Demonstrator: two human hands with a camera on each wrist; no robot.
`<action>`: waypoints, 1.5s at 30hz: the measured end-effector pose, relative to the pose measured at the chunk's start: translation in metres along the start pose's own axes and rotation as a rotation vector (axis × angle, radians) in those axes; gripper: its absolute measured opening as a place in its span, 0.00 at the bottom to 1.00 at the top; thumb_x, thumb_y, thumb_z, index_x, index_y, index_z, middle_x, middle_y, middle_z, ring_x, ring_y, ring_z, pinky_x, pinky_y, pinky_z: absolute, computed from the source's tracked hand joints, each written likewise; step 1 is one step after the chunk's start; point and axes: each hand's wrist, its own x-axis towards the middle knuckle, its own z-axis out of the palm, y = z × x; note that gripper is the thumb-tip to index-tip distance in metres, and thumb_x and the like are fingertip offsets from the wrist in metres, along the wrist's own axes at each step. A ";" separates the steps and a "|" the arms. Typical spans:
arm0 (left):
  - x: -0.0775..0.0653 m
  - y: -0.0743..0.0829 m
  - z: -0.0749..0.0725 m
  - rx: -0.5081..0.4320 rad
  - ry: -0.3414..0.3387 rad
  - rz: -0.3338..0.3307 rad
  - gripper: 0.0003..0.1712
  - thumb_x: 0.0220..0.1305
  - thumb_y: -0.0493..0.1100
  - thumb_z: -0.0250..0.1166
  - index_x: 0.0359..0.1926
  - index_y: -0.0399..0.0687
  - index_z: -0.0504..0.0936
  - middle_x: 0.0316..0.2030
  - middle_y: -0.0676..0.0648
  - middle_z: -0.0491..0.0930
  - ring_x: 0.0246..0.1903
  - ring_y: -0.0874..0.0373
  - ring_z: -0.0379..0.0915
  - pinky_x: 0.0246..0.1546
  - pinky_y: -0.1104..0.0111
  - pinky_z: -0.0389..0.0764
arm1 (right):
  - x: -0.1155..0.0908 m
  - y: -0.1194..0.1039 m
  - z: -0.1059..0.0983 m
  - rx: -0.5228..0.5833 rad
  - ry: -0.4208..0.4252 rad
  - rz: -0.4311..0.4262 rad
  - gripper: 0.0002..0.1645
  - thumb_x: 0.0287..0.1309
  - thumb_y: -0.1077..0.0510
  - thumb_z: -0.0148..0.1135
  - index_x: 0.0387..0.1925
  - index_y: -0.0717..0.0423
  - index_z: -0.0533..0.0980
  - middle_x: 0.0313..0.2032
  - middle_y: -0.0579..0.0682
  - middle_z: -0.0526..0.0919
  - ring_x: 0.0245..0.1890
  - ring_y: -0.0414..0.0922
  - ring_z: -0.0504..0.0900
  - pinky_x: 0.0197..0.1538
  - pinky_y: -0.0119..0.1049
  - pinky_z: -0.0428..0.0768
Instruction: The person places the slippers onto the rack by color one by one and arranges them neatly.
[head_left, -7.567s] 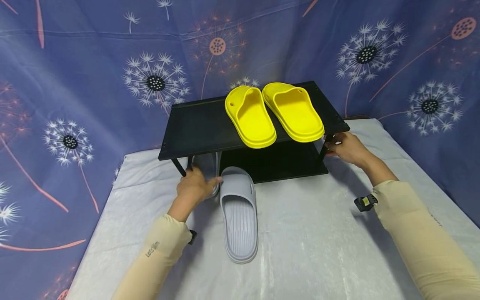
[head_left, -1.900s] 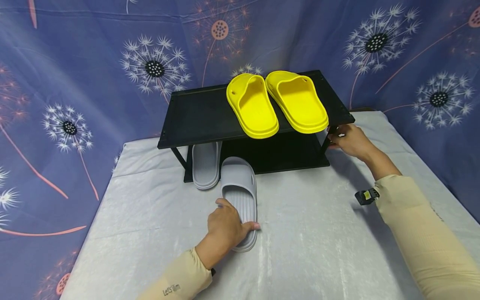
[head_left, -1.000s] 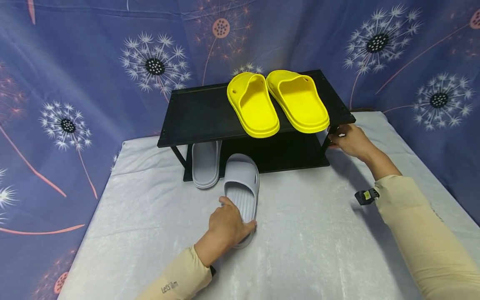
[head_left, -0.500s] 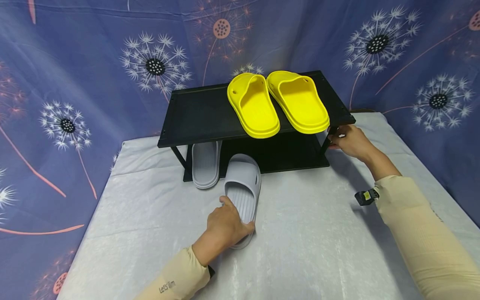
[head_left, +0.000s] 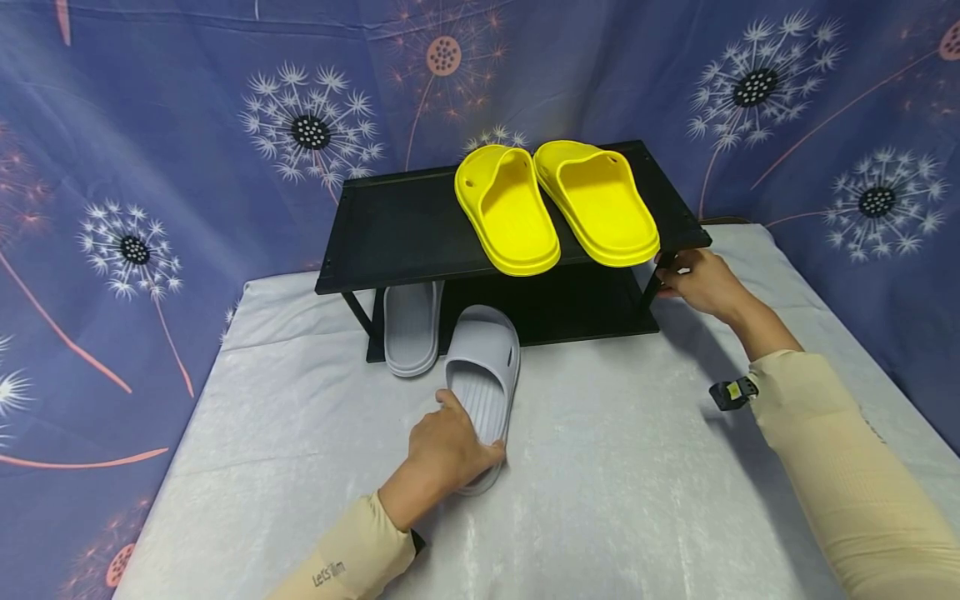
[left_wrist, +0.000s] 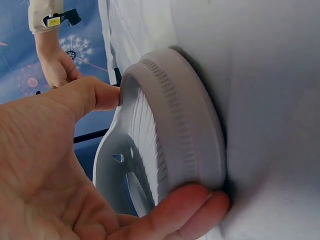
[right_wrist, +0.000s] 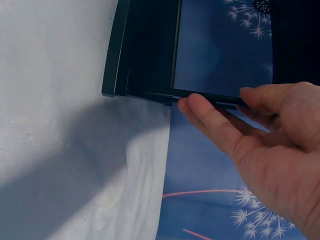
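Note:
My left hand (head_left: 447, 446) grips a grey slide slipper (head_left: 483, 342) across its heel half, thumb on the right edge and fingers on the left. In the left wrist view the thumb and fingers press the two sides of the slipper's heel (left_wrist: 175, 115). The slipper's toe points at the black shoe rack (head_left: 405, 233) and overlaps its lower shelf's front edge. A second grey slipper (head_left: 411, 333) lies on that shelf at the left end. My right hand (head_left: 703, 283) holds the rack's right leg; in the right wrist view thumb and fingers pinch the thin black bar (right_wrist: 200, 95).
Two yellow slippers (head_left: 510, 212) sit side by side on the rack's top shelf, toward the right. A pale cloth (head_left: 600, 467) covers the table. Behind it hangs a blue curtain (head_left: 187, 100) with dandelion prints.
My left hand moved from the slipper on the lower shelf to the front slipper and took hold of its heel. That slipper has shifted slightly and now tilts rightward at the toe. The right hand stays put.

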 end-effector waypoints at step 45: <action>0.025 0.004 -0.023 0.000 0.042 0.056 0.62 0.48 0.68 0.65 0.64 0.20 0.53 0.30 0.35 0.81 0.31 0.47 0.79 0.30 0.58 0.82 | 0.000 0.002 0.000 0.015 -0.005 0.008 0.17 0.66 0.65 0.53 0.54 0.68 0.66 0.48 0.69 0.74 0.41 0.60 0.84 0.35 0.31 0.86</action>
